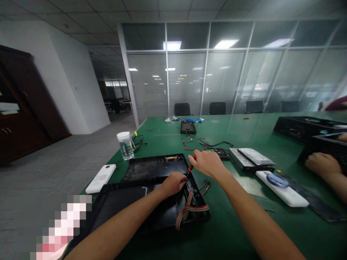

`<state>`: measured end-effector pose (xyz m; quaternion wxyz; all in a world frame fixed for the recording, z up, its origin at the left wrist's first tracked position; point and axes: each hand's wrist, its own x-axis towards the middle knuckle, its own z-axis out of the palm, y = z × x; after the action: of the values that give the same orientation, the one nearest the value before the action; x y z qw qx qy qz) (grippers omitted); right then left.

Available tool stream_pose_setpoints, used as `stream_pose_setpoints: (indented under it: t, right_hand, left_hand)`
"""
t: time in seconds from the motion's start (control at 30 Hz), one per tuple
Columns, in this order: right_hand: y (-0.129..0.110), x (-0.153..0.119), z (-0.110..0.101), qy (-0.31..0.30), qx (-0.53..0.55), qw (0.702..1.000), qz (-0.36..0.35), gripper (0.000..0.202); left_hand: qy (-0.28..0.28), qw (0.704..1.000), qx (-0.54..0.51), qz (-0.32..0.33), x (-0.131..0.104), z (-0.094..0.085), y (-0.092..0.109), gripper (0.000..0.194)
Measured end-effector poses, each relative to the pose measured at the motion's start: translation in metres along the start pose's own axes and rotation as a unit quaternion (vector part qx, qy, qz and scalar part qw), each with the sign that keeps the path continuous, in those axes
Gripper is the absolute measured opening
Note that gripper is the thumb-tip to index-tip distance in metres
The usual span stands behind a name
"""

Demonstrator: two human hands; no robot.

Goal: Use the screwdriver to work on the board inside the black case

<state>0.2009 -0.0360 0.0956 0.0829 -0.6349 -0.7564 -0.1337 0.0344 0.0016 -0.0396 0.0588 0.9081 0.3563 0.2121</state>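
My right hand (208, 162) is closed round the red and black handle of a screwdriver (191, 167), which points down at the right inner edge of a black casing (151, 222). Close to the screwdriver's lower end, my left hand (174, 185) has its fingers pinched together; whatever they grip is hidden. The casing lies open on the table, and a bundle of striped ribbon cable (187, 209) spills over its right front part. Behind it rests a flat black panel (154, 169) with a brass-coloured piece near its far edge.
A water bottle (126, 147) and a white power bank (101, 178) stand left on the green table (227, 224). To the right are drives (252, 159), a white device with a round blue disc (282, 188), and another person's hand (324, 165) by a black case (306, 128).
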Motion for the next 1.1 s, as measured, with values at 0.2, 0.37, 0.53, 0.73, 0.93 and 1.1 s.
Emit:
stream_pose_setpoints:
  t: [0.2, 0.37, 0.53, 0.73, 0.93, 1.1]
  right_hand:
    - [-0.0042, -0.0004, 0.0006, -0.005, 0.016, 0.999, -0.042, 0.05]
    - [-0.002, -0.0023, -0.0014, -0.024, 0.038, 0.998, -0.051, 0.045]
    - [-0.0021, -0.003, -0.0006, -0.027, 0.039, 0.998, -0.038, 0.055]
    - [-0.0018, -0.0035, -0.0008, -0.033, 0.039, 0.997, -0.06, 0.052]
    - [-0.0011, -0.0042, -0.0013, -0.029, 0.051, 0.995, -0.076, 0.051]
    - [-0.0007, -0.0046, 0.0009, -0.029, 0.045, 0.997, -0.063, 0.053]
  left_hand:
    - [-0.011, 1.0, 0.005, 0.0, -0.0002, -0.0019, 0.0015, 0.013]
    - [-0.009, 1.0, 0.01, 0.002, -0.0004, -0.0022, 0.0021, 0.012]
    - [-0.007, 1.0, 0.01, 0.003, -0.0005, -0.0023, 0.0025, 0.013]
    - [-0.011, 1.0, 0.012, 0.004, -0.0011, -0.0034, 0.0031, 0.012]
    - [-0.009, 1.0, 0.009, 0.006, -0.0013, -0.0026, 0.0023, 0.012]
    - [-0.01, 1.0, 0.005, 0.008, -0.0015, -0.0021, 0.002, 0.013]
